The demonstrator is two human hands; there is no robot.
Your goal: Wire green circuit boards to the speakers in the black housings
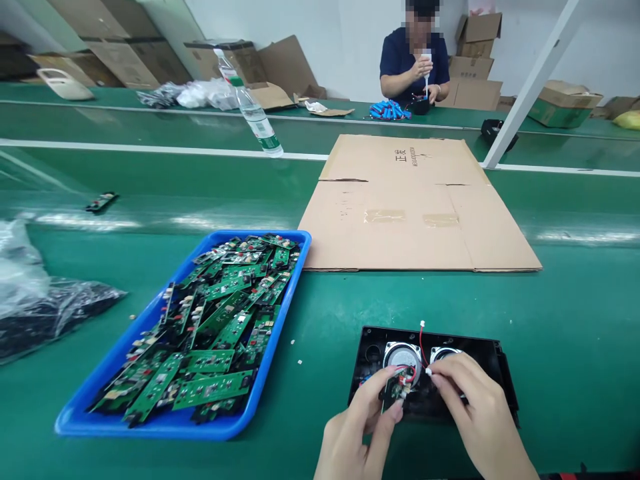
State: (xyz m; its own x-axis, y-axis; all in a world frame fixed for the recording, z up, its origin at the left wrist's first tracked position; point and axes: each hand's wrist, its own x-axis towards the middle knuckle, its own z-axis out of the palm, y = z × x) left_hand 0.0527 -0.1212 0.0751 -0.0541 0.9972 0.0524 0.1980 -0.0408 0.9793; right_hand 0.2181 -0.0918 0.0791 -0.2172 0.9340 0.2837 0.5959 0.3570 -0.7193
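A black speaker housing (480,347) lies near the front of the green table, with two round speakers (403,357) in it. Over its left part, my left hand (363,423) pinches a small green circuit board (397,389) with red wires on it. My right hand (475,400) is closed on a small white connector (429,372), just right of the board and not touching it. Another white connector (423,324) on a red wire stands up at the housing's back edge. My hands cover the housing's front and part of the right speaker.
A blue tray (283,320) heaped with circuit boards stands left of the housing. Flat cardboard (400,240) lies behind it. Plastic bags (45,300) are at the far left. Across the bench stands a bottle (257,120); a person (415,67) works beside blue cylinders (390,111).
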